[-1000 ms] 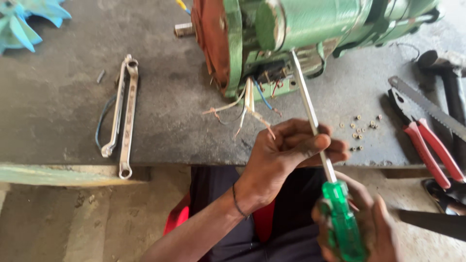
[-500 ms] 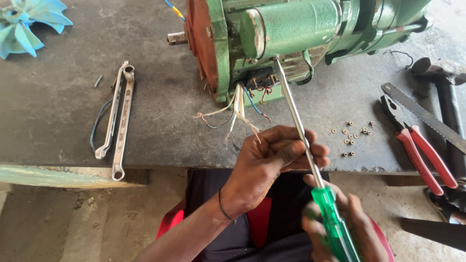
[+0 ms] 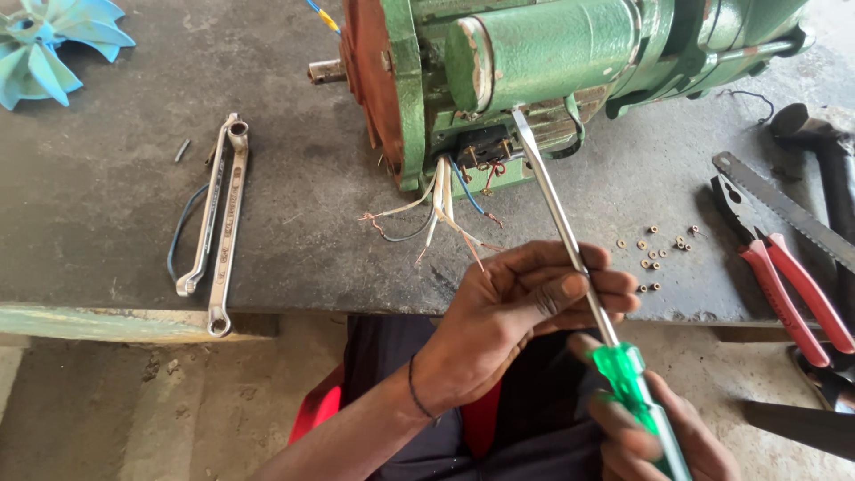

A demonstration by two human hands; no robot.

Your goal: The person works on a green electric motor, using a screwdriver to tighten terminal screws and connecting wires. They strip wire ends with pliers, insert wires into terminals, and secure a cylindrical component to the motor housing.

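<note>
Fingers of the left hand curl around the metal shaft of a long screwdriver, thumb pressed against it, so the hand is closed on the shaft about midway along; the right hand, at the near right edge of the view, wraps its fingers shut around the screwdriver's clear green handle; the flat tip points far and a little left, reaching the open terminal box on the near side of a green electric motor lying on the dark workbench; white, blue and red wires spill from that box toward the near edge, just left of the left hand; small brass nuts lie scattered to the right of the shaft; farther right rest red-handled pliers and a hacksaw blade; on the left lie two ring spanners side by side, and a blue plastic fan sits in the far left corner.
</note>
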